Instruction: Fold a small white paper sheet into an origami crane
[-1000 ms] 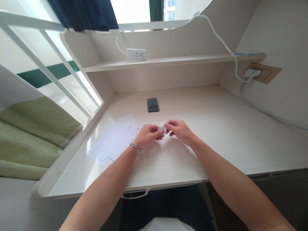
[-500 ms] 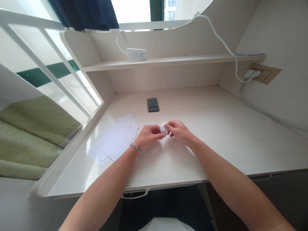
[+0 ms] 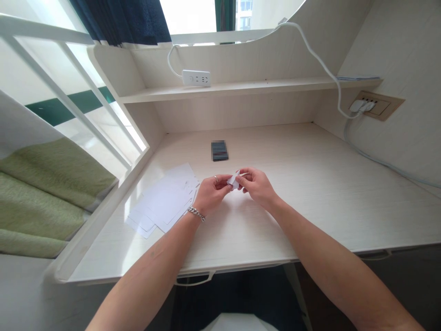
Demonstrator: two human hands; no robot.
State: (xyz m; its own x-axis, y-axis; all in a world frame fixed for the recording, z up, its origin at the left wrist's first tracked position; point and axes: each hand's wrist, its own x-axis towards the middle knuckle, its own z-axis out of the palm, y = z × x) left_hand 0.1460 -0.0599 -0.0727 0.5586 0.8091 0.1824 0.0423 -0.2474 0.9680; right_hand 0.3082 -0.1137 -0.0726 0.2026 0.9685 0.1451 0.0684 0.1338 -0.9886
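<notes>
A small piece of folded white paper (image 3: pixel 233 180) is held between my two hands, over the middle of the desk. My left hand (image 3: pixel 212 193) pinches its left side between thumb and fingers; a ring and a chain bracelet (image 3: pixel 196 213) show on this hand and wrist. On the paper's right side, my right hand (image 3: pixel 255 185) grips with thumb and fingertips. The folds are partly covered by my fingers. Left of my left hand lie several overlapping sheets of white paper (image 3: pixel 165 197), flat on the desk.
Beyond my hands a dark, blurred-out rectangular object (image 3: pixel 219 151) lies on the desk (image 3: pixel 330 184). A white power strip (image 3: pixel 196 78) stands on the shelf (image 3: pixel 248 87). White plugs (image 3: pixel 361 106) with cables sit in the right wall's socket. Railings (image 3: pixel 86 110) border the left side.
The folded paper has turned and shifted slightly left and up, and its shape looks more pointed. Both hands moved a little with it and still grip it.
</notes>
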